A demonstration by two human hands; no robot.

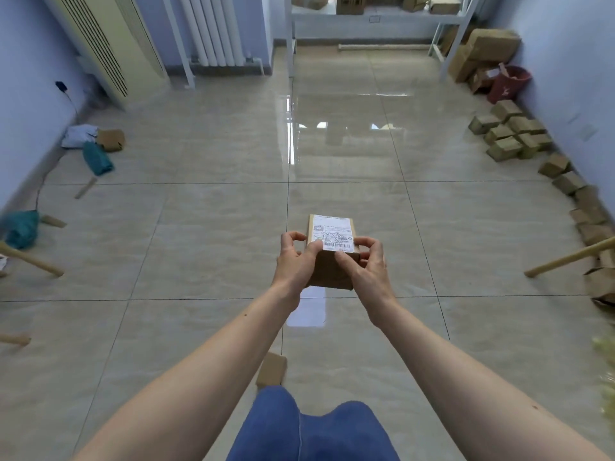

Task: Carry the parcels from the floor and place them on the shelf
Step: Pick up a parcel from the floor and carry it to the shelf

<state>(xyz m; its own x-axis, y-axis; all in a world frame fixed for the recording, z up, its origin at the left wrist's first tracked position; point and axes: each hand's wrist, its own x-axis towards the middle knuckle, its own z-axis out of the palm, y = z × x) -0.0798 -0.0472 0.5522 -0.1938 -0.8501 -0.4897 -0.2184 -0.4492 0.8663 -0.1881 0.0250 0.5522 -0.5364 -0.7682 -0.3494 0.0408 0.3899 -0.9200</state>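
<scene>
1. Two hands hold one box [333,257] in the air over the floor [199,227]: left hand [294,257] clasps its left side, right hand [364,261] its right side.
2. White label [334,236] faces up on the box.
3. Shelf [376,18] stands at the floor's far edge, carrying what appear to be boxes.
4. Small boxes [509,134] line the floor's right edge.

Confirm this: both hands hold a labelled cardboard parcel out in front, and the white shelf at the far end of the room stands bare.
Not quite. The head view shows both the left hand and the right hand holding the labelled cardboard parcel, but the white shelf at the far end is not bare: several cardboard boxes already sit on it.
</scene>
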